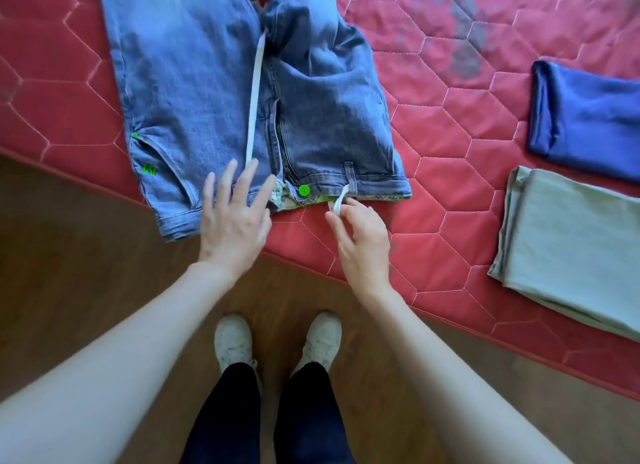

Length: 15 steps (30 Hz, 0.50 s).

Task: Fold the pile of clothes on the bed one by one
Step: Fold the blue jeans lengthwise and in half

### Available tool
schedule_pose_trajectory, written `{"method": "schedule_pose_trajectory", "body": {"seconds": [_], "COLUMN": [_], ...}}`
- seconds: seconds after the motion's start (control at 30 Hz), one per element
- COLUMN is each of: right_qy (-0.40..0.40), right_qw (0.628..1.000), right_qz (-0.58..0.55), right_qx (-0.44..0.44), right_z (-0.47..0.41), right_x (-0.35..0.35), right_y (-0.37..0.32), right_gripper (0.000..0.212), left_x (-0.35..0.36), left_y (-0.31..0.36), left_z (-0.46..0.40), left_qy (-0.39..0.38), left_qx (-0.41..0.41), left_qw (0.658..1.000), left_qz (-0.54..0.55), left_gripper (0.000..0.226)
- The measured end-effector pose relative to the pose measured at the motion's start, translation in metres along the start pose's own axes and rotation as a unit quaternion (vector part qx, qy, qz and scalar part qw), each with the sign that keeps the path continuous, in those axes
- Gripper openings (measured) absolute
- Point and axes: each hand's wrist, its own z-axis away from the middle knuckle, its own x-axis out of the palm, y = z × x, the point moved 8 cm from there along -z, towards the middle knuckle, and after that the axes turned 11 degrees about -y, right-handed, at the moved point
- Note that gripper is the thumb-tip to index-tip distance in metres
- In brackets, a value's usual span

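Jeans (214, 93) on bed (450, 193), green pocket mark (149, 170) unreadable at 9 o'clock; left hand (232, 221) grip apart, right hand (362, 242) grip clamped on white drawstring (340, 200).

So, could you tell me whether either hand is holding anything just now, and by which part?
The right hand pinches the loose end of the white drawstring at the jeans' waistband. The left hand is spread open, holding nothing.
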Motion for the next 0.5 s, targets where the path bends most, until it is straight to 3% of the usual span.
{"method": "schedule_pose_trajectory", "body": {"seconds": [0.13,0.27,0.37,0.43,0.5], "right_qy": [-0.109,-0.223,-0.290,-0.326,-0.318], "right_qw": [0.985,0.887,0.836,0.832,0.870], "right_qz": [-0.106,-0.354,-0.412,-0.389,-0.303], "right_qx": [0.086,0.196,0.219,0.224,0.224], "right_z": [-0.011,-0.052,-0.099,-0.128,-0.153], "right_x": [-0.022,-0.023,-0.015,-0.011,-0.018], "right_y": [-0.008,-0.027,-0.047,-0.055,-0.054], "right_gripper": [0.027,0.022,0.037,0.053,0.054], "left_x": [0.030,0.029,0.023,0.016,0.013], "left_y": [-0.013,-0.013,-0.012,-0.012,-0.019], "left_z": [0.006,0.008,0.009,0.011,0.014], "left_qy": [-0.170,-0.195,-0.181,-0.159,-0.145], "left_qx": [-0.011,-0.015,-0.018,-0.020,-0.037], "left_qw": [0.985,0.981,0.983,0.987,0.988], "left_qz": [-0.020,-0.006,0.013,0.032,0.037], "left_gripper": [0.057,0.058,0.056,0.058,0.063]}}
